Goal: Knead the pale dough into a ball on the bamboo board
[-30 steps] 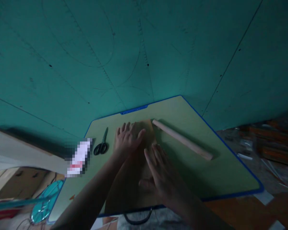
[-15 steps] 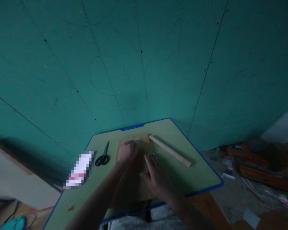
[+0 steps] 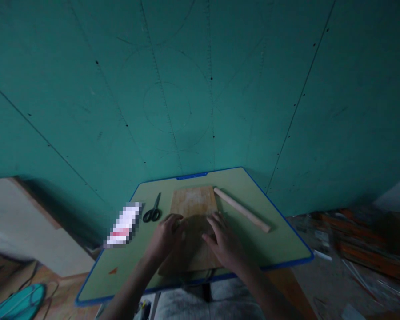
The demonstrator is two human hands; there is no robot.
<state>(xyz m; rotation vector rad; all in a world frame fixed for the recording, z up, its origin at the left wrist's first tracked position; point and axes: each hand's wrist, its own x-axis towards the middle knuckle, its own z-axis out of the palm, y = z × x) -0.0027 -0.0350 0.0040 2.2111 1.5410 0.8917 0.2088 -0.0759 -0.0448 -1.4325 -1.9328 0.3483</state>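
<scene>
A wooden board lies lengthwise before me on a pale table. My left hand is over its left side, fingers loosely bent and pointing inward, with no object visible in them. On the opposite side, my right hand is spread over the board's right edge, thumb apart from the fingers. Dim light hides whether the fingertips press on the wood. Right of the board, a wooden rolling pin lies at a slant. Black-handled scissors rest to the left, blades pointing away from me.
The pale table has a blue rim and stands by a green wall. A pixelated white and red item lies at its left edge, with a small orange scrap nearer me. Clutter covers the floor at right.
My left hand has drawn back toward me from the far part of the board, and its fist has loosened. My right hand stays by the right edge. The camera view has shifted.
</scene>
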